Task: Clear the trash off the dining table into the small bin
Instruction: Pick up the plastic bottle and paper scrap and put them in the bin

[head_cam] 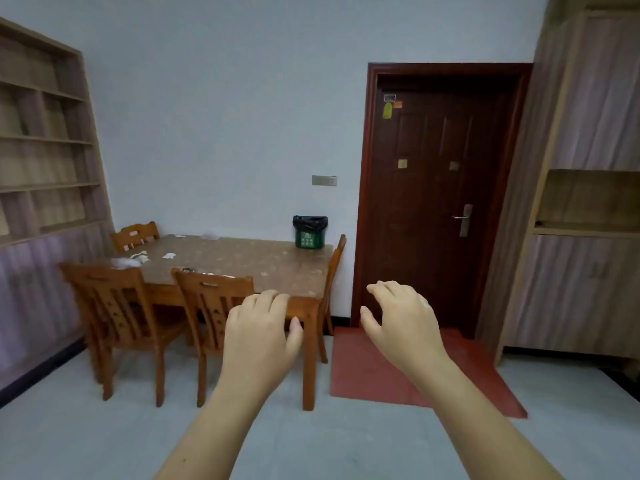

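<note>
Hands first: left hand (258,329) and right hand (401,318) raised ahead, palms down, fingers loosely curled and spread, nothing in either. Beyond them, dining table (242,261), with two chairs (114,306) tucked along its near side. Paper scraps (133,259) cluster at the table's far-left part, up and left of the left hand, so that hand is the nearer reach. Small bin (310,232) stands on the far-right corner, well apart from the scraps.

Two empty hands, left hand (260,332) and right hand (401,323), before dining table (263,261) with scattered trash (133,259) and small bin (310,232).
</note>
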Motion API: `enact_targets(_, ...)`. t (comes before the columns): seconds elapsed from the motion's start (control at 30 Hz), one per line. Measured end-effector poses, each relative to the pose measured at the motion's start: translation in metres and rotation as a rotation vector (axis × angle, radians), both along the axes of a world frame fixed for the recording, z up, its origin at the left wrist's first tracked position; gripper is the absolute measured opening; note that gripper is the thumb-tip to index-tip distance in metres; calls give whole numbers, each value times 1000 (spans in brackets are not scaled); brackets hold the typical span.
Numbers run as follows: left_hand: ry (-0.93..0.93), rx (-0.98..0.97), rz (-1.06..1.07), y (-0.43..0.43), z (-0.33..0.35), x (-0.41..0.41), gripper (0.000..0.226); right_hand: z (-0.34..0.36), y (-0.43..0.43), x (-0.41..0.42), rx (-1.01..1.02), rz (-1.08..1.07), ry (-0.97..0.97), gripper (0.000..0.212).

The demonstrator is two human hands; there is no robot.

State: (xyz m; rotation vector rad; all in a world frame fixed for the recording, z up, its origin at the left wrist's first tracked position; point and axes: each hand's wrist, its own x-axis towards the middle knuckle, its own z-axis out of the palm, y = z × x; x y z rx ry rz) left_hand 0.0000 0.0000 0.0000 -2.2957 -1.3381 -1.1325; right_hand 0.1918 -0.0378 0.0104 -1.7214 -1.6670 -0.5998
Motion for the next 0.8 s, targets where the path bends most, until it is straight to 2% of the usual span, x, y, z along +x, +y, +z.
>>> enact_targets(0.1,-34,8,8,35,-12,-36,28,-10,42,-34,29,40,24,25)
enact_targets(0.27,-9,-46,49,98,-35,-117,34,-33,115,-105,23,98,50,27)
enact_targets(0.43,8,-105,92,152,-65,-185,35,-71,175,-167,-77,141,116,29)
enact_targets(0.63,-9,-277,135,216,-109,-218,43,-114,241,-199,-241,152,143,31)
enact_targets(0.8,-25,-369,134,289,-138,-218,43,-145,319,-196,-292,130,175,32)
